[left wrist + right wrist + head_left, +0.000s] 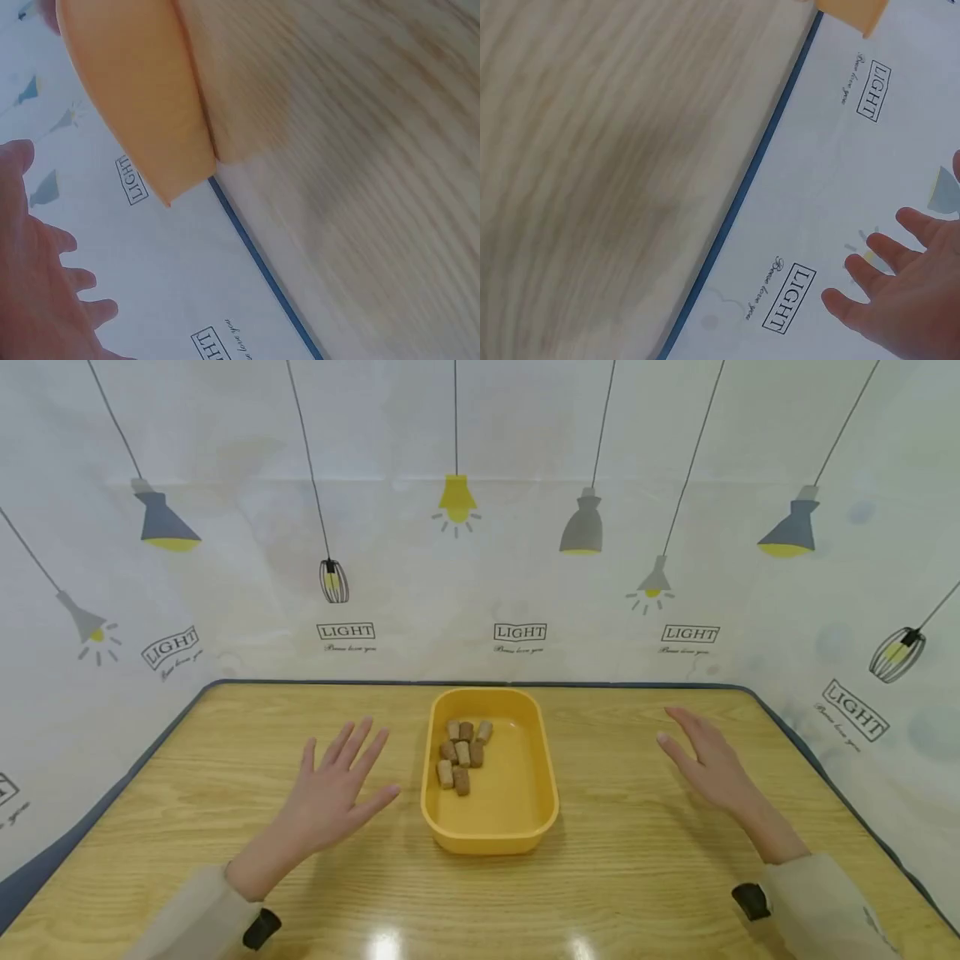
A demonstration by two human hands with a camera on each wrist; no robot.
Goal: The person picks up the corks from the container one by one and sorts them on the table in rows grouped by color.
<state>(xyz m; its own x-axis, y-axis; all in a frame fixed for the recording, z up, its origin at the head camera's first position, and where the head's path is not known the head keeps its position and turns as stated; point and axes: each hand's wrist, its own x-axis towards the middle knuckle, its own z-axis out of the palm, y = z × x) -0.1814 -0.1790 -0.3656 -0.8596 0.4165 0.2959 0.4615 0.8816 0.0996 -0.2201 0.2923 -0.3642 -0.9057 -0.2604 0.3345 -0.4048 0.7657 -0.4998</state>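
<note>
A yellow plastic tub [517,793] stands in the middle of the wooden table. Inside it, towards the left, lie several short brown and tan cylinders that look like corks [462,754]. To the left of the tub my left hand [326,797] hovers with its fingers spread, touching nothing. My right hand [712,764] is held over the table further off on the right side, its fingers extended and nothing in it. In the left wrist view the tub's outer wall [142,90] rises beside the hand. Only a corner of the tub [855,11] shows in the right wrist view.
The wooden table [615,860] has a dark blue edge line [360,682] at the back. White curtain-like walls [405,577] printed with lamps and the word LIGHT enclose it behind and on both sides. Each sleeve carries a black wrist device [261,928].
</note>
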